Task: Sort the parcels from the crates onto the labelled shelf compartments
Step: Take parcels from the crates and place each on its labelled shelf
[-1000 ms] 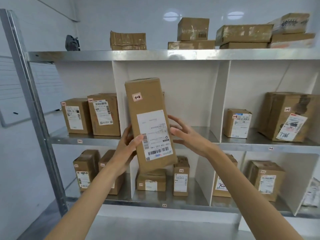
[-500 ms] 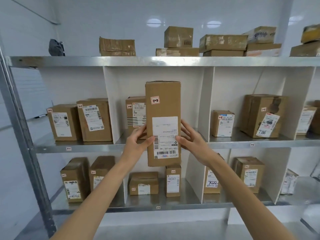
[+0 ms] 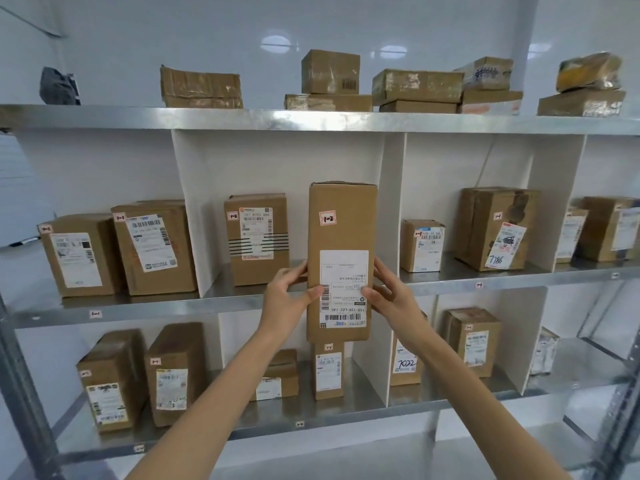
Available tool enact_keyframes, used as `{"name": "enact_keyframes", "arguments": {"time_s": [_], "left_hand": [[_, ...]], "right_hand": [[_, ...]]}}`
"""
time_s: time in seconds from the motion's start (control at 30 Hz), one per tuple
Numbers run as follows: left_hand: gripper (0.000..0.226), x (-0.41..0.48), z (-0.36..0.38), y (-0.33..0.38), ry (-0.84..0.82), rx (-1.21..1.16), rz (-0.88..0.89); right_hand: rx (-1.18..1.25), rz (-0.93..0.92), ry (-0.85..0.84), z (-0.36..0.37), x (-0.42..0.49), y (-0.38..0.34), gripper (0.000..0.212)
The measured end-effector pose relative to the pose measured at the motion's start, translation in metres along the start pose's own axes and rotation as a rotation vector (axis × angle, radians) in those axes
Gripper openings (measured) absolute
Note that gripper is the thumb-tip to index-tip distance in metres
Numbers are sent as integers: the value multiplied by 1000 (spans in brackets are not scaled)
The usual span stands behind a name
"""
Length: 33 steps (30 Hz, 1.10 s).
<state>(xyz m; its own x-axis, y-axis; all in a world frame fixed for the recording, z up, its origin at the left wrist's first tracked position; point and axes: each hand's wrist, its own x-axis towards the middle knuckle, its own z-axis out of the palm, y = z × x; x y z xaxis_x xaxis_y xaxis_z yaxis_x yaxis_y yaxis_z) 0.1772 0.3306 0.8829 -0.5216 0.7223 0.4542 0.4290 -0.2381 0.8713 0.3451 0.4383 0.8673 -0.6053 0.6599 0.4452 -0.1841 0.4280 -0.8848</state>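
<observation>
Head view, tall parcel (image 3: 341, 237) upright between left hand (image 3: 289, 299) and right hand (image 3: 389, 299), both grasping it.

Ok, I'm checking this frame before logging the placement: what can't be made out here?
Head view, all:
- Any tag on the middle compartment's shelf edge: covered by the tall parcel, left hand and right hand.
- Fine print on the parcel's label: too small.
- Small box below: top hidden by the parcel.
- Far-right box: cut by the frame edge.
- The crates: out of frame.
</observation>
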Motion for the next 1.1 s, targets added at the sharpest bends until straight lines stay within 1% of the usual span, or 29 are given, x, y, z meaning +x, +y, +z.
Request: {"name": "enact_keyframes", "arguments": {"time_s": [0.1,0.23,0.4,0.57,0.73,0.87,1.1], "left_hand": [[58,21,12,-1,48,0,11],[54,62,26,-11,96,-18,12],[53,116,48,-36,153,-44,10],[49,151,69,-65,148,-7,3],[44,168,79,-84,155,50,66],[44,175,79,-95,163,88,93],[40,181,87,-101,186,125,146]], "right_hand": [[-12,-48,46,-6,18,5,60],[30,-86,62,-7,55,12,56],[25,-82,90,-16,113,37,53],[23,-58,107,-28,147,77,54],[29,-90,94,-38,169,100,54],[66,-112,90,-38,177,110,53],[28,-111,112,-44,189,127,54]]}}
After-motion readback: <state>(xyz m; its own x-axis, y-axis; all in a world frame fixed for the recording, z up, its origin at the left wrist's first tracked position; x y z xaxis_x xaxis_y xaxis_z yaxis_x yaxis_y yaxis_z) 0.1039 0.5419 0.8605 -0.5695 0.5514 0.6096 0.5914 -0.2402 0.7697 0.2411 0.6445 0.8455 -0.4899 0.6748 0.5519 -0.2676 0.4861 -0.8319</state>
